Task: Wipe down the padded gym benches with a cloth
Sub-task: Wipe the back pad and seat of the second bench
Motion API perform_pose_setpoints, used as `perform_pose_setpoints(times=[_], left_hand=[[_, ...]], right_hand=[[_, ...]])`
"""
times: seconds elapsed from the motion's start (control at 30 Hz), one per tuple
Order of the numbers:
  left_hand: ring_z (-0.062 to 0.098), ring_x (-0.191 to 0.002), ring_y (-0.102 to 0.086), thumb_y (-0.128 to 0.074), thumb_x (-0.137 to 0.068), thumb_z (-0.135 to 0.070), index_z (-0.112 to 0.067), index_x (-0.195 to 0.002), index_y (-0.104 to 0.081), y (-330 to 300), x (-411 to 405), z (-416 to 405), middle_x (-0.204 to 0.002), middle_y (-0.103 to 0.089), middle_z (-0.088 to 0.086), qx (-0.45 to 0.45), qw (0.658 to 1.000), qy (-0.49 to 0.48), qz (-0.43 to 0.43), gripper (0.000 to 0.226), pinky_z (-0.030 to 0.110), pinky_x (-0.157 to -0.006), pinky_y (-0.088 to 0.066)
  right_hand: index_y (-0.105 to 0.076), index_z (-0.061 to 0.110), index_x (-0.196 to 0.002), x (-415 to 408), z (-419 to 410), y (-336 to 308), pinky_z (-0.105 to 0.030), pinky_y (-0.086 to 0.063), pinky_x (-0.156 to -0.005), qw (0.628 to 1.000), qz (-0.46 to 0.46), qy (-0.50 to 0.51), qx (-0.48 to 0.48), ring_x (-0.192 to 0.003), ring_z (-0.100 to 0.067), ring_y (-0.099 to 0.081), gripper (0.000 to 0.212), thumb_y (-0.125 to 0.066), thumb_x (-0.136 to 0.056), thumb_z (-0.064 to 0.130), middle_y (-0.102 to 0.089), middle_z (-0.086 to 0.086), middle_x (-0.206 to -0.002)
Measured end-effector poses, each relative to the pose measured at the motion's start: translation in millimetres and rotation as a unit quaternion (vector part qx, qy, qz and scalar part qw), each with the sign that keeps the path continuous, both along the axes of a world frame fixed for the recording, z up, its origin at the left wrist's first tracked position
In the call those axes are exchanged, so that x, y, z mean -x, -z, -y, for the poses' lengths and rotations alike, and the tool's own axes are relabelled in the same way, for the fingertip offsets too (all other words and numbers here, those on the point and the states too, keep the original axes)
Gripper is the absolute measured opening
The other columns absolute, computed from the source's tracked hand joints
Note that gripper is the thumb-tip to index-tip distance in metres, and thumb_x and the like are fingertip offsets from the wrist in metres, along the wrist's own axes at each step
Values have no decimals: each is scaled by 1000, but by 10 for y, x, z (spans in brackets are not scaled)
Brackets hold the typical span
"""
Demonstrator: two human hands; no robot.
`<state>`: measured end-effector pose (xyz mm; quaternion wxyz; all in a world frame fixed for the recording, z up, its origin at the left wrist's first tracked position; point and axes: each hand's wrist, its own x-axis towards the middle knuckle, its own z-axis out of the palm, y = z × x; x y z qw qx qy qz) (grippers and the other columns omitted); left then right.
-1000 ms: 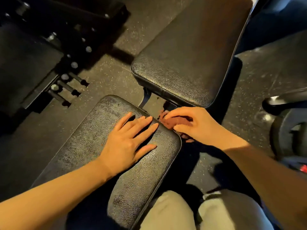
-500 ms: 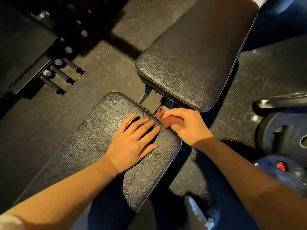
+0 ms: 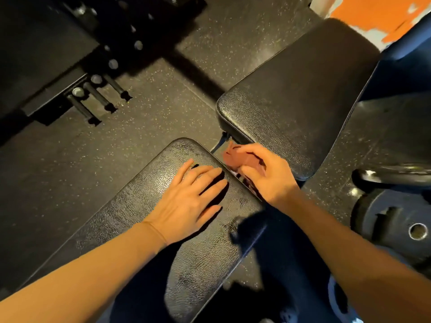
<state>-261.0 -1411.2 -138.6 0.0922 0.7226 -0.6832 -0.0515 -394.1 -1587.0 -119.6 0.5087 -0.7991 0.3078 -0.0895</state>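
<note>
A black padded seat pad (image 3: 144, 220) runs from the lower left toward the middle. My left hand (image 3: 186, 201) lies flat on its far end, fingers straight and spread. Just past that end, in the gap between the two pads, my right hand (image 3: 268, 176) grips a bunched reddish-brown cloth (image 3: 235, 157) against the seat pad's far edge. Beyond the gap, a longer black back pad (image 3: 300, 94) stretches up to the right. Part of the cloth is hidden under my fingers.
A black rack with several metal pegs (image 3: 98, 94) stands on the speckled rubber floor (image 3: 163, 108) at the left. Black weight plates (image 3: 401, 215) lie at the right edge. An orange and white wall patch (image 3: 377, 12) shows at the top right.
My right hand has slid the cloth along the seat pad's far edge, toward the left corner. My left hand stays pressed on the pad. The camera has drifted.
</note>
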Motion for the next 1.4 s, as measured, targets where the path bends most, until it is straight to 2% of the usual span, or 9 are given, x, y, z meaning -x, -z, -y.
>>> perform_pose_setpoints(times=[0.3,0.4,0.73,0.9,1.07,1.17,1.23,1.33,1.4], left_hand=[[29,-125,-48,-68,-80,-51,-18,-135,-55,-25,-472,-172,-133,-57,6,-50,988,-145,9,65,60,-114,-19],[27,-118,-52,-76,-73,-48,-20,-133,-58,44,-445,-226,-132,-57,5,-54,983,-175,0,69,67,-111,-21],[25,-132,-48,-78,-73,-44,-18,-138,-54,78,-443,-339,-145,-49,7,-39,985,-165,-29,74,69,-111,-14],[23,-146,-26,-67,-87,-35,-17,-147,-39,14,-350,-317,-156,-32,8,-71,976,-187,-83,69,63,-115,6],[21,-146,-26,-69,-86,-22,-15,-143,-45,-112,-206,-510,-153,-38,6,-68,952,-260,-149,63,52,-117,9],[16,-136,-41,-61,-93,-24,-19,-140,-48,-301,-5,-659,-145,-48,1,-24,890,-368,-268,49,38,-120,-15],[0,-107,-60,-57,-96,-21,-20,-135,-51,-575,102,-724,-124,-61,-4,65,770,-481,-414,39,24,-97,-44],[-13,-75,-62,-51,-98,-5,-18,-142,-35,-1059,205,-914,-110,-61,-3,197,532,-578,-586,48,9,-70,-46],[-13,-74,-63,-49,-95,8,-18,-143,-32,-1405,306,-1152,-104,-62,-1,252,496,-585,-591,57,7,-67,-46]], right_hand=[[-70,22,-109,-680,41,146,-28,-44,-89,986,-165,-18,-3,-98,-16,-60,22,-63,-89,15,-69,2,-106],[-71,25,-111,-896,-21,174,-34,-45,-97,987,-154,-10,50,-107,-16,-60,36,-60,-85,2,-70,3,-112],[-72,28,-107,-758,-137,4,-15,-37,-83,983,-166,3,76,-100,-8,-59,44,-56,-79,-2,-69,12,-104],[-70,26,-116,-1211,-164,90,-32,-42,-100,977,-162,-16,138,-112,-18,-59,45,-55,-84,-2,-69,4,-118],[-67,24,-118,-718,-509,-96,-32,-41,-87,970,-161,42,178,-104,-26,-61,39,-56,-87,3,-69,-1,-115],[-69,20,-115,-726,-962,-313,-20,-39,-92,987,-94,-17,130,-103,-15,-61,37,-60,-84,1,-70,1,-113],[-68,18,-115,-829,-1332,-476,-25,-46,-94,998,-19,-53,34,-98,-7,-63,38,-61,-82,0,-70,5,-109],[-60,19,-120,-926,-1740,-882,-20,-51,-81,990,34,-24,-131,-87,-2,-65,47,-63,-81,-9,-68,12,-96],[-57,19,-125,-872,-1923,-1200,-15,-50,-79,978,23,-73,-196,-89,0,-66,55,-63,-81,-13,-67,13,-99]])
